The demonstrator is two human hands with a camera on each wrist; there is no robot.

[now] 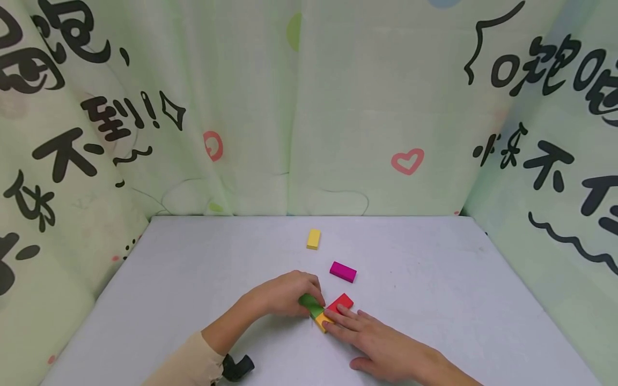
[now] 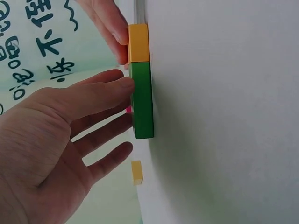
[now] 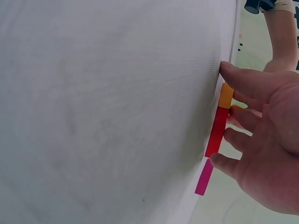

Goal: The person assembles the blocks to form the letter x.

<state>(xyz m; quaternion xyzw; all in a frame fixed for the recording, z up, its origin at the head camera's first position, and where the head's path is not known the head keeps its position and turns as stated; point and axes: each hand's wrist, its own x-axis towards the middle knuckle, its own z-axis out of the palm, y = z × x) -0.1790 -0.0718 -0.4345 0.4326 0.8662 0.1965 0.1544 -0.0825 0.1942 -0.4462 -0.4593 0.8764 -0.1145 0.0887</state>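
Observation:
A green block (image 1: 311, 304), an orange block (image 1: 323, 321) and a red block (image 1: 340, 304) lie against each other on the table, meeting at a corner. My left hand (image 1: 291, 294) pinches the green block, its thumb on the near side in the left wrist view, the other fingers behind. The right hand (image 1: 381, 343) rests its outstretched fingertips on the orange and red blocks. Seen from the right wrist, the red block (image 3: 217, 132) sits end-on to the orange block (image 3: 226, 95), with my right fingers (image 3: 240, 139) along its top.
Beyond the hands, a magenta block (image 1: 343, 272) lies on the white table (image 1: 425, 268), and a yellow block (image 1: 313, 239) is farther back. Printed curtains (image 1: 347, 107) enclose the table at the back and sides. A black wrist camera (image 1: 237, 368) shows by the left sleeve.

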